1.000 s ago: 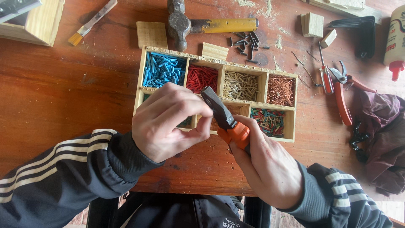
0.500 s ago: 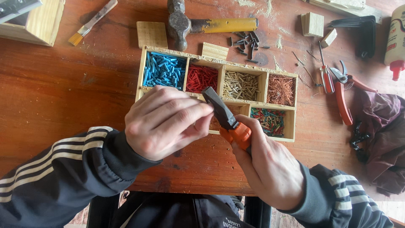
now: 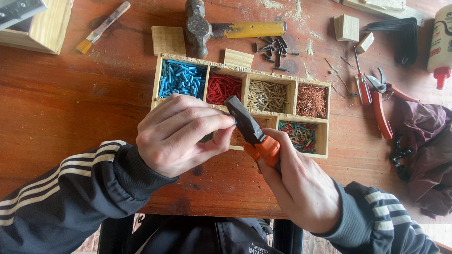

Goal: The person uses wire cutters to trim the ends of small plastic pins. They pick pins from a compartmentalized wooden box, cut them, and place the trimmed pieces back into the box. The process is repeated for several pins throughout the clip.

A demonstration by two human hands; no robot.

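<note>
My right hand [image 3: 301,183] grips orange-handled pliers [image 3: 249,129], whose dark jaws point up and left over a wooden compartment box [image 3: 242,75]. My left hand [image 3: 181,134] is closed beside the jaws, thumb and forefinger pinching something small and blue at the plier tip; the piece is almost hidden. The box holds blue [image 3: 181,79], red [image 3: 223,88], tan [image 3: 266,95], copper-coloured [image 3: 311,100] and mixed-colour [image 3: 297,134] small pieces in separate compartments. My left hand covers the box's near-left compartments.
A hammer with a yellow handle [image 3: 226,29] lies behind the box beside loose dark nails [image 3: 275,47]. Red pruning shears [image 3: 379,101] and a dark cloth [image 3: 431,155] are at the right. A small brush [image 3: 101,28], wood blocks [image 3: 347,27] and a glue bottle [image 3: 440,42] lie around.
My left hand has slid slightly right and down toward the plier jaws, fingers tightening at the tip. The pliers and my right hand have barely moved.
</note>
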